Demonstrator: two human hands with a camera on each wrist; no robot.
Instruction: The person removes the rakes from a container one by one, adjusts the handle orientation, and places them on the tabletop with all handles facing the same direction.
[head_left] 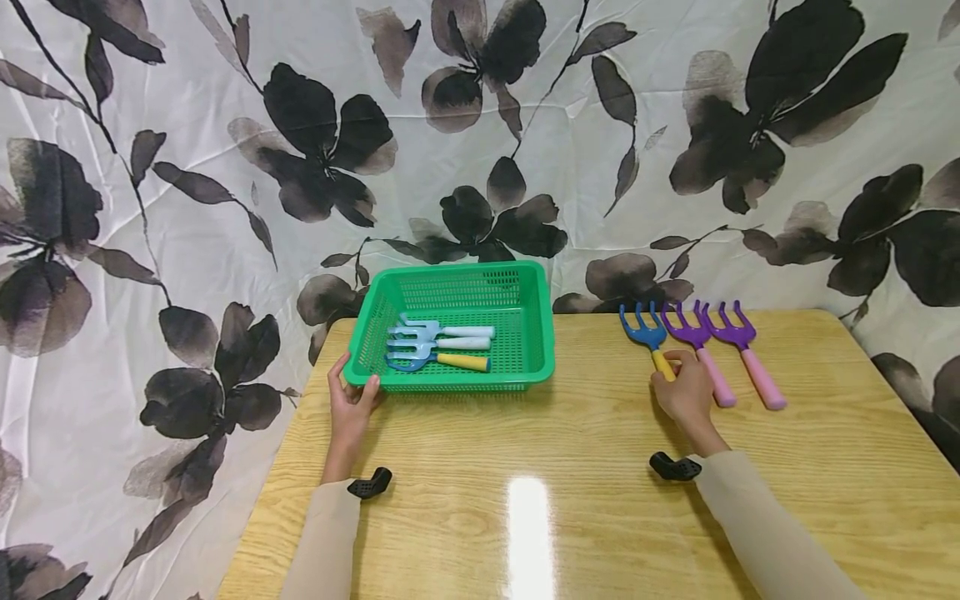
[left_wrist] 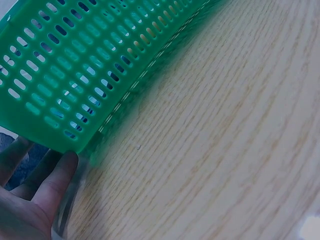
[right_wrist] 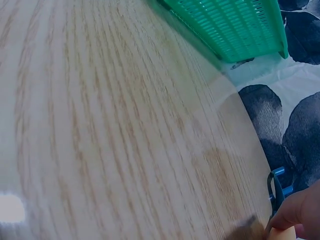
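Head: R hand (head_left: 688,392) grasping yellow handle of blue fork (head_left: 655,343), which lies at R part of surface (head_left: 465,467), tines pointing away. 2 purple forks (head_left: 741,335) w/ pink handles just to its R. L hand (head_left: 352,400) grips near-L corner of green basket (head_left: 517,329), thumb on near side, fingers round L side. 3 tools inside: 2 pale-blue tools (head_left: 426,331), 1 blue tool w/ yellow handle (head_left: 467,362). Step in hand, my read: pickup of blue fork, basket steadied. Next move prob. calls for straight lift, keeping clear of adj. purple fork, then carry L to basket.

L wrist: outer basket wall close up, slots incl.; L hand digit tip at rim corner, clearer than from head. Tools only as patches thru slots. No R hand here.

R wrist: bare surface btwn fork & basket; R hand at lower-R edge, blue tines just past it. Purple forks not identifiable here.
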